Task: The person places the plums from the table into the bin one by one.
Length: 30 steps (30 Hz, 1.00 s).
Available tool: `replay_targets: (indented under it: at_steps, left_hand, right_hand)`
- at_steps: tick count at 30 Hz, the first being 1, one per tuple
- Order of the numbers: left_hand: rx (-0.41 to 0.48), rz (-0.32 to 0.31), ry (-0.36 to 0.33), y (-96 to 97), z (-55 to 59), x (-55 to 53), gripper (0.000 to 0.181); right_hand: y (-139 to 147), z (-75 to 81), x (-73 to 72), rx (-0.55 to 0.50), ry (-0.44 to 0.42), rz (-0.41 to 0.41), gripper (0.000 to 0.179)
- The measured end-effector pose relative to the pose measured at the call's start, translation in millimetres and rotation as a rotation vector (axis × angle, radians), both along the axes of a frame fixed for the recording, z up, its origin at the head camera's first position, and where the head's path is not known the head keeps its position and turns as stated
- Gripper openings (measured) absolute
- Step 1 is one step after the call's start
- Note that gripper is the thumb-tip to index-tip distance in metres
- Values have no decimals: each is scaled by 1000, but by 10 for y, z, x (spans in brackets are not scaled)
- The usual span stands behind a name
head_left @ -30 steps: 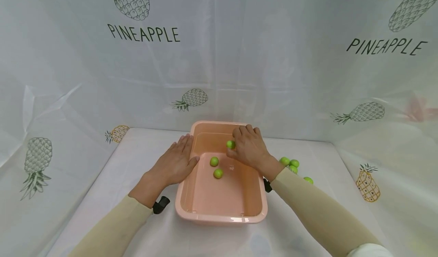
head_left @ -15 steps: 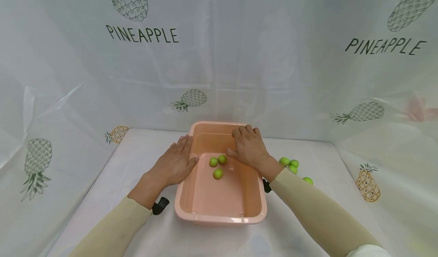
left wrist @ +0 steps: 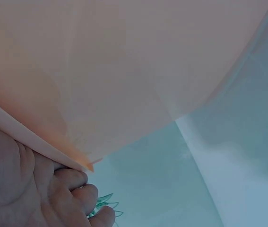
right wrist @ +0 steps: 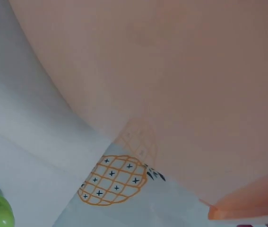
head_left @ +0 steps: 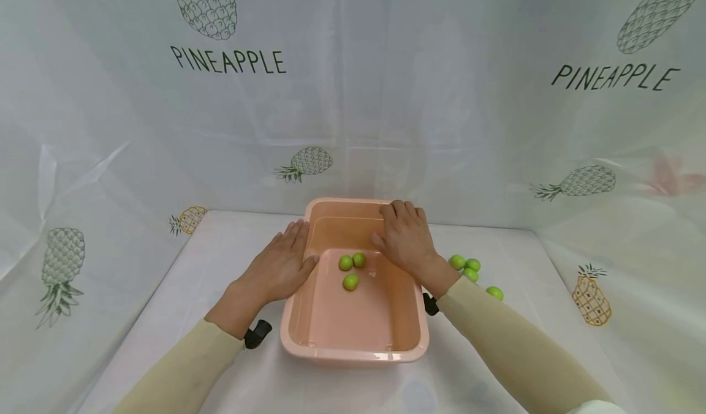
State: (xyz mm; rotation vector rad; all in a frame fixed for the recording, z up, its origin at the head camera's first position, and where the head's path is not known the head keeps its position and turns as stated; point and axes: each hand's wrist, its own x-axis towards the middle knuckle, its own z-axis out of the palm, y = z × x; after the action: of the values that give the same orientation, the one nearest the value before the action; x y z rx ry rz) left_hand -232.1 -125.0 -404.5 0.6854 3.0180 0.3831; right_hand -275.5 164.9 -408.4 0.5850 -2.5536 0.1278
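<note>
Treat the pink basin (head_left: 354, 356), set between your hands, as likely light, fairly stiff and slick: your left hand (head_left: 280, 264) lies along its left rim, fingers straight; your right hand (head_left: 410, 239) bends its fingers at the right rim, though whether they pinch it you cannot tell. Three green fruits (head_left: 350, 282) rest on the basin's floor and should roll readily; grasp beneath both long rims, midway, and hold level.
</note>
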Motion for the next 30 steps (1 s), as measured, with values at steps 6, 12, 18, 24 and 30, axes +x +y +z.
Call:
replay_targets:
  at_steps: [6,12,18,24,30]
  left_hand:
    - [3,0,8,-7,-22,1,77]
    - [5,0,-3,-6,-31,-12,78]
    - [11,-10,0,-2,-27,-15,78]
    - [13,-7,0,3,-32,-14,78]
    - [19,-9,-3,0,-42,-23,78]
  right_hand:
    - [200,-19,84,-138,155,65,38]
    - [724,-108,147,-140,290,84,38]
    - [1438,-297,288,-4,247,24,39]
    - [2023,-503,475,197,167,37,46]
    - [2381,-677,622,394,92,131,64]
